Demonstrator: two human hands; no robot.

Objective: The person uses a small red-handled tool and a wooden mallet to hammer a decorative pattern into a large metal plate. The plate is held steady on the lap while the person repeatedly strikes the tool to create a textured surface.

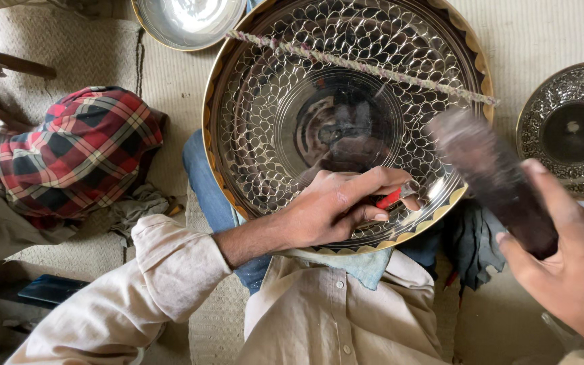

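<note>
From the head view, a red-handled chisel (392, 197) was pinched in the left hand (336, 206) against the near rim of the large engraved brass tray (265, 101) propped on the lap, while a dark wooden mallet (495, 177) was gripped in the right hand (569, 263) just beside it.
</note>
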